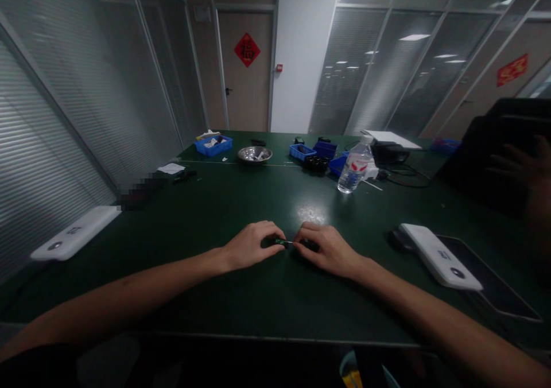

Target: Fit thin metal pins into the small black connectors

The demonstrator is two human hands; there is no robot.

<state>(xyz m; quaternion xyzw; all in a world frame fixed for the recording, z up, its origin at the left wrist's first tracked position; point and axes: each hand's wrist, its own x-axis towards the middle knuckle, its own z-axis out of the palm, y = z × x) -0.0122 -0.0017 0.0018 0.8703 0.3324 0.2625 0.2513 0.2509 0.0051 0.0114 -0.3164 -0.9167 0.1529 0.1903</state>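
My left hand (252,244) rests low over the green table (241,196), with its thumb and index finger closed on a small green piece (280,241) that looks like a circuit board. Close on its right, my right hand (327,249) pinches the near end of a thin, shiny, metal-like piece (290,243). That thin piece spans the narrow gap between my fingertips and meets the green piece. Its exact kind is too small to make out, and the fingers hide part of both pieces.
A water bottle (355,167) stands beyond my right hand. Farther back are a metal bowl (255,155), a blue tray (214,145) and several blue bins. White devices lie left (80,233) and right (439,256). At the right edge, another person's hand (527,161) shows blurred.
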